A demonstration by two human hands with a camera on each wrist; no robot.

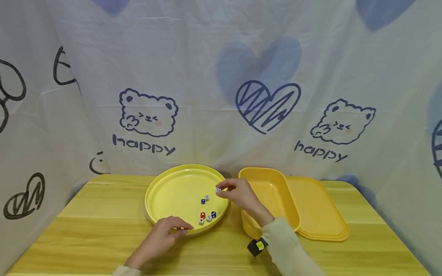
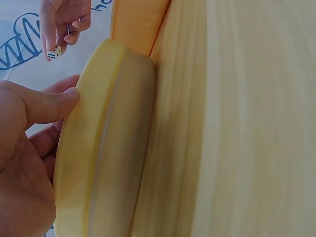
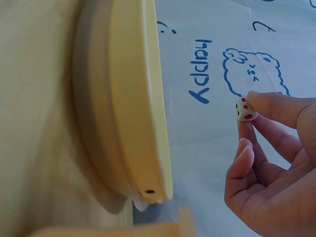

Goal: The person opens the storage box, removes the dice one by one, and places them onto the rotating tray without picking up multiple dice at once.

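Observation:
A white die (image 3: 245, 109) with red and dark dots is pinched between the thumb and fingers of my right hand (image 1: 241, 193), above the right edge of a round yellow tray (image 1: 165, 191). My left hand (image 1: 162, 237) grips the tray's near rim, thumb at the outside and fingers partly hidden behind the rim (image 2: 94, 128). Inside the tray, a blue die (image 1: 203, 201) lies next to a white die (image 1: 207, 197). Closer to the near edge are a red die (image 1: 202, 215), two white dice (image 1: 201, 221) and another blue die (image 1: 213, 214).
An orange-yellow open box (image 1: 291, 199) stands right of the tray, under my right forearm. Its flat lid (image 1: 317, 209) lies on the wooden table (image 1: 103, 218) farther right. A printed curtain (image 1: 200, 126) hangs behind the table.

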